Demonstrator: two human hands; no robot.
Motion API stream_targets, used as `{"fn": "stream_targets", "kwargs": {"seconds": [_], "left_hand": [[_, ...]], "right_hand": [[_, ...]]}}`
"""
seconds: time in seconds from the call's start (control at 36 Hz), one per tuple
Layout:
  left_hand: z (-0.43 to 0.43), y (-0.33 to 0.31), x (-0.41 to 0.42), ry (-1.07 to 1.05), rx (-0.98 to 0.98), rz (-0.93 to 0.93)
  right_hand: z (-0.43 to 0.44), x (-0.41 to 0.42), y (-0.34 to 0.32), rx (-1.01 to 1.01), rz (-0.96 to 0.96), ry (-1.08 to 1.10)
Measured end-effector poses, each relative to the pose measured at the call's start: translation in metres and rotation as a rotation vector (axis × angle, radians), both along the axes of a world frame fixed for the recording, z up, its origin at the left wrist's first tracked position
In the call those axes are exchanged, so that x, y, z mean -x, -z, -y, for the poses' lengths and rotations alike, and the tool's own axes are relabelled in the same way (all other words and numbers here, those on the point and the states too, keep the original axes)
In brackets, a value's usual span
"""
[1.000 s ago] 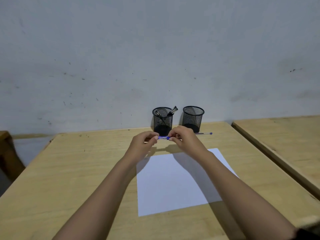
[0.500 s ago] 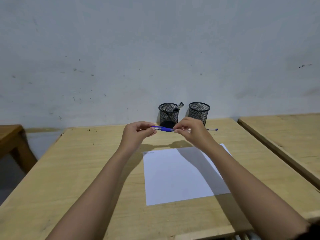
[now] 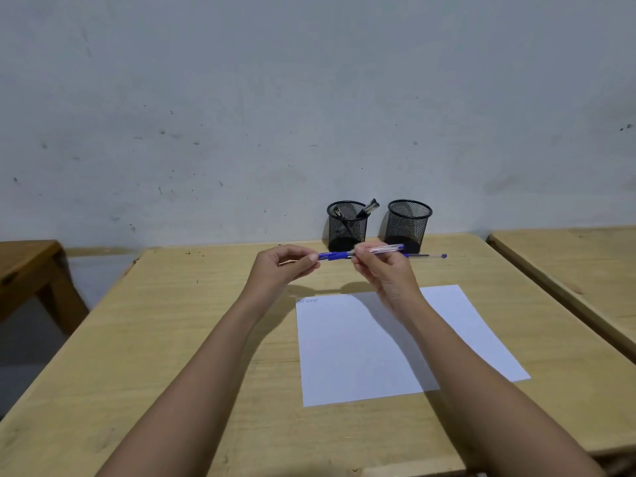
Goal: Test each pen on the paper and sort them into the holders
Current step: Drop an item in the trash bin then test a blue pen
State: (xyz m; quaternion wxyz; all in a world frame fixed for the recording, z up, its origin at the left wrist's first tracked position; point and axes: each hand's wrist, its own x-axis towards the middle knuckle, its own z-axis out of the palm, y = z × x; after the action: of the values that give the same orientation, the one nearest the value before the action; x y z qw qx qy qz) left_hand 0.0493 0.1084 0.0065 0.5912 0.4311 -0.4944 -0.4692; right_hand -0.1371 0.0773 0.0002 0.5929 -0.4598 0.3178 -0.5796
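Note:
Both hands hold one blue pen (image 3: 378, 250) level above the desk. My left hand (image 3: 280, 268) pinches its blue cap end and my right hand (image 3: 382, 270) grips the clear barrel. A second blue pen (image 3: 426, 256) lies on the desk behind my right hand. The white paper (image 3: 364, 349) lies under my forearms, with small blue scribbles at its far left corner. Two black mesh holders stand by the wall: the left holder (image 3: 347, 224) contains two pens, while the right holder (image 3: 409, 223) looks empty.
The wooden desk (image 3: 172, 339) ends close to the grey wall. A second desk (image 3: 585, 263) stands to the right across a narrow gap. A darker wooden bench (image 3: 27, 266) is at the far left.
Both hands have risen off the desk with the pen and moved apart a little, the left pulling at the cap end. The view has shifted, and the scribbles on the paper now show.

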Motion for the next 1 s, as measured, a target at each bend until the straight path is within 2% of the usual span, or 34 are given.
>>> {"fn": "stream_targets", "kwargs": {"seconds": [0.08,0.25,0.36,0.42,0.5,0.56,0.69,0.81,1.0], "left_hand": [[0.001,0.002,0.003,0.023,0.009,0.052],[-0.001,0.011,-0.003,0.031,-0.013,0.171],[0.0,0.011,-0.005,0.03,-0.019,0.23],[-0.003,0.008,-0.014,-0.02,-0.018,0.185],[-0.011,0.015,-0.052,-0.214,-0.047,0.048],[-0.011,0.021,-0.068,-0.305,-0.064,0.034],[0.007,0.032,-0.04,-0.314,-0.035,0.264],[0.017,0.038,-0.029,-0.219,0.006,0.534],[0.029,0.046,-0.028,-0.123,0.032,0.817]], "right_hand": [[0.0,-0.011,0.002,0.007,-0.003,-0.007],[0.007,-0.011,0.002,0.092,-0.233,-0.053],[0.009,-0.015,-0.001,0.101,-0.269,-0.079],[0.016,-0.006,-0.004,0.066,-0.147,0.025],[0.029,0.039,-0.013,-0.02,0.155,0.2],[0.031,0.059,-0.014,-0.027,0.179,0.225],[0.021,0.027,0.005,-0.023,-0.013,0.16],[0.019,0.021,0.019,-0.025,-0.042,0.175],[0.02,0.028,0.017,-0.066,-0.077,0.2]]}}
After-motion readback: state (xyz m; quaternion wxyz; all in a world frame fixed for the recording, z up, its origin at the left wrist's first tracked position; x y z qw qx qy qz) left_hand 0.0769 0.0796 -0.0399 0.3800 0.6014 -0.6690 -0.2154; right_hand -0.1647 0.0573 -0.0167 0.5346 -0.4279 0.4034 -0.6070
